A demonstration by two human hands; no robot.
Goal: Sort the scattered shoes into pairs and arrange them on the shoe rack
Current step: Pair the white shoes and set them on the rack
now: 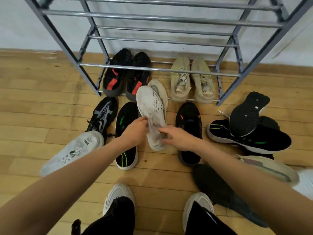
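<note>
While both hands are on it, the white perforated mesh sneaker (150, 106) sits toe-forward just in front of the bottom tier of the grey metal shoe rack with chrome bars (186, 20). Left hand (135, 131) pinches the lace/tongue area; right hand (177, 136) has thumb and curled fingers around the heel end. A second white sneaker with a grey-striped sole (160, 89) lies right against the first one, and I can't tell if either hand holds it. On the bottom tier are a black pair with red-orange patches (116, 73) on the left and a beige knit pair (181, 78) on the right, each side by side. On the wooden plank floor (50, 99), left of the hands, are a black-and-grey laced sneaker (103, 114), a black sneaker with green marks (126, 126) and a white laced sneaker (74, 150). To the right are a black sneaker with orange marks (188, 121) and a black green-striped sneaker on its side (245, 139), with a sole-up black shoe (247, 112) resting on it.
</note>
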